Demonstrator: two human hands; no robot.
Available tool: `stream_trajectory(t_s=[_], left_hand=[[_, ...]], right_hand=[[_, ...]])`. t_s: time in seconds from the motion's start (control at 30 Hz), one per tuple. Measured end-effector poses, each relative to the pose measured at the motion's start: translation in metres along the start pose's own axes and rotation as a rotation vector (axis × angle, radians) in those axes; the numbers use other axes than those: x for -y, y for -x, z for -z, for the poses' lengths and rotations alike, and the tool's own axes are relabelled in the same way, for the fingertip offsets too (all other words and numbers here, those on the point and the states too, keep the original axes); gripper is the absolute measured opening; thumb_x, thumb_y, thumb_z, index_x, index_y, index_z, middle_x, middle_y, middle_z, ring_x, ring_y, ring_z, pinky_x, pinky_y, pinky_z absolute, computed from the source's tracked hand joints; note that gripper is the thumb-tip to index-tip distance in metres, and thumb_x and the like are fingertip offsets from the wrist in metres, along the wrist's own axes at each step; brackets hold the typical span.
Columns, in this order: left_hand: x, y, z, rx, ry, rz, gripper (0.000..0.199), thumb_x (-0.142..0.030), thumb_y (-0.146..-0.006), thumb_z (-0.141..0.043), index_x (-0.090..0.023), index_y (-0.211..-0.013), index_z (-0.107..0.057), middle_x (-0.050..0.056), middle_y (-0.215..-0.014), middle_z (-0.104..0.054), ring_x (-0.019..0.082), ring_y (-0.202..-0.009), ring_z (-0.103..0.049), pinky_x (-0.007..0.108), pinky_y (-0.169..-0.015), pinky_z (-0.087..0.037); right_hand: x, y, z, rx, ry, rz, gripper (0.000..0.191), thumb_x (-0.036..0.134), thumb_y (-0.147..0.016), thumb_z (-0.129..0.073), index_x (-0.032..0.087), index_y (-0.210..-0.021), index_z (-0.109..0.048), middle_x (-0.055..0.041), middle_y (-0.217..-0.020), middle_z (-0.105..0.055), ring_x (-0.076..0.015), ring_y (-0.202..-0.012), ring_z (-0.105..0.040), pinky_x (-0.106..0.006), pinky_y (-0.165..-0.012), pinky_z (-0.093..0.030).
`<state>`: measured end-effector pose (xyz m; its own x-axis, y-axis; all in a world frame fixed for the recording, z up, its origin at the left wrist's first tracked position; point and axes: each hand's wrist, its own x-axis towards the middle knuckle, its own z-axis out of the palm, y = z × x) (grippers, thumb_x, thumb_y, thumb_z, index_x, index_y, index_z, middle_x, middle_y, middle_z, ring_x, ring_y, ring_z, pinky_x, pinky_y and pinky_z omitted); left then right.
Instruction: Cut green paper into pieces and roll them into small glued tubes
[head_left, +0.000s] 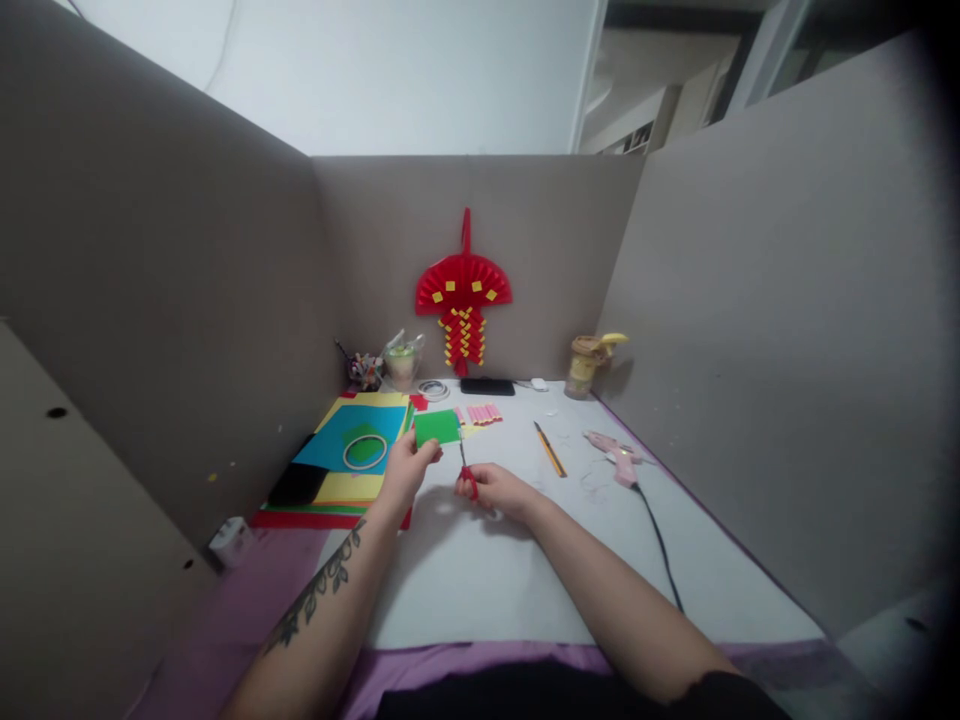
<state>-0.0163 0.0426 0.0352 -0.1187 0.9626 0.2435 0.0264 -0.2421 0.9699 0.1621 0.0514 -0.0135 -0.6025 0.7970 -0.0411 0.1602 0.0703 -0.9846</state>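
Observation:
My left hand (pixel 412 462) pinches the lower left edge of a green sheet of paper (pixel 438 428), held up above the white table. In my right hand (pixel 495 490) is a pair of scissors (pixel 469 482) with red handles, my fingers closed around them. Their blades point away from me and meet the right edge of the green paper. Whether the blades are apart is too small to tell. Behind the paper lie several small pink rolled pieces (pixel 485 414), partly hidden by it.
Coloured paper sheets (pixel 322 440) with a ring on top lie at left. A yellow utility knife (pixel 551 450) and a pink glue gun (pixel 616 458) with a black cord lie at right. A red paper decoration (pixel 465 285) hangs on the back panel. Grey panels enclose the table.

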Motion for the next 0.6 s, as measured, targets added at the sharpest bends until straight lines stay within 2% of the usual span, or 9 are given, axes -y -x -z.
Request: stream_trajectory(t_s=[0.2,0.3,0.37,0.43,0.53,0.6], left_hand=[[0.004,0.000,0.000,-0.055,0.017,-0.029,0.022,-0.034,-0.067,-0.062,-0.014,-0.075,-0.057,0.001,-0.066,-0.061,0.016,-0.064,-0.059,0.027,-0.063,-0.048],[0.009,-0.004,0.003,-0.139,0.102,-0.040,0.026,-0.037,-0.068,-0.063,-0.014,-0.077,-0.056,0.001,-0.068,-0.061,0.016,-0.067,-0.060,0.029,-0.068,-0.049],[0.010,-0.006,0.004,-0.138,0.173,-0.003,0.028,-0.038,-0.067,-0.066,-0.014,-0.079,-0.058,0.002,-0.071,-0.063,0.017,-0.072,-0.062,0.031,-0.072,-0.049],[0.009,-0.005,0.003,0.015,0.205,0.046,0.031,-0.037,-0.066,-0.067,-0.013,-0.085,-0.061,0.005,-0.079,-0.066,0.019,-0.080,-0.062,0.032,-0.077,-0.047],[0.006,0.004,-0.004,0.416,0.167,0.100,0.036,-0.035,-0.067,-0.069,-0.012,-0.094,-0.066,0.009,-0.093,-0.068,0.022,-0.091,-0.060,0.034,-0.085,-0.043],[0.007,0.012,-0.011,0.578,0.117,0.099,0.038,-0.035,-0.068,-0.069,-0.012,-0.099,-0.066,0.010,-0.099,-0.067,0.024,-0.094,-0.059,0.034,-0.087,-0.042]], right_hand=[[0.000,-0.001,0.000,-0.124,0.003,0.006,0.017,0.033,-0.072,-0.058,0.016,-0.072,-0.055,0.0056,-0.053,-0.043,-0.0054,-0.043,-0.033,-0.017,-0.041,-0.025],[0.000,-0.004,0.001,-0.220,0.032,0.039,0.017,0.034,-0.073,-0.056,0.017,-0.075,-0.055,0.0044,-0.057,-0.047,-0.0066,-0.046,-0.037,-0.019,-0.044,-0.029],[-0.001,-0.006,0.002,-0.309,0.113,0.073,0.017,0.033,-0.072,-0.057,0.017,-0.076,-0.056,0.0025,-0.063,-0.053,-0.0082,-0.051,-0.042,-0.020,-0.048,-0.033],[-0.002,-0.008,0.003,-0.411,0.209,0.089,0.018,0.034,-0.072,-0.057,0.016,-0.071,-0.057,0.0010,-0.065,-0.056,-0.0100,-0.055,-0.046,-0.022,-0.052,-0.035],[-0.004,-0.008,0.007,-0.550,0.332,0.130,0.019,0.033,-0.069,-0.059,0.016,-0.060,-0.055,0.0003,-0.061,-0.055,-0.0129,-0.059,-0.048,-0.024,-0.055,-0.037],[-0.005,-0.006,0.008,-0.598,0.398,0.214,0.016,0.028,-0.063,-0.064,0.017,-0.060,-0.054,0.0003,-0.062,-0.055,-0.0146,-0.063,-0.049,-0.025,-0.058,-0.039]])
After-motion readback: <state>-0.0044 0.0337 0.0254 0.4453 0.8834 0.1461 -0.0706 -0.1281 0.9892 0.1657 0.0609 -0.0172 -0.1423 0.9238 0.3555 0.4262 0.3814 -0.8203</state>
